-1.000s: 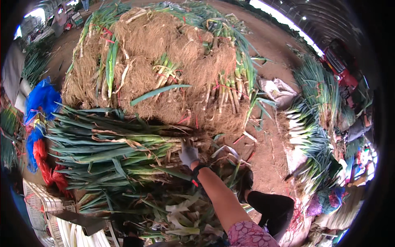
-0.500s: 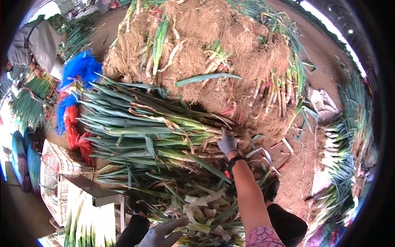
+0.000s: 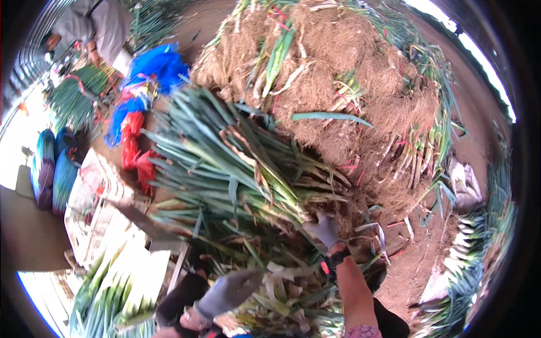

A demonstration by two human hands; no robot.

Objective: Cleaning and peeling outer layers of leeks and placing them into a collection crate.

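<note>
My right hand (image 3: 322, 228), in a grey glove, grips the pale root end of a leek (image 3: 284, 194) on the near side of a big heap. Long green leaves of the heaped leeks (image 3: 197, 135) fan out to the left, some with dry brown strips. My left hand (image 3: 231, 293), gloved too, hangs above the litter of peeled leaves (image 3: 284, 307) close to my legs. Motion blurs its fingers, and nothing shows in it.
Beyond lies a large pile of root-on leek bundles (image 3: 349, 67) tied in red. To the left are blue netting (image 3: 158, 65), red netting (image 3: 132, 135), a white crate (image 3: 84, 191) and cleaned leeks (image 3: 112, 281). A co-worker (image 3: 104, 28) bends at far left. More leeks (image 3: 465, 248) line the right.
My view has swung left, so the scene sits further right. My right hand has drawn a leek nearer, turning its leaves. My left hand has risen from the lower edge.
</note>
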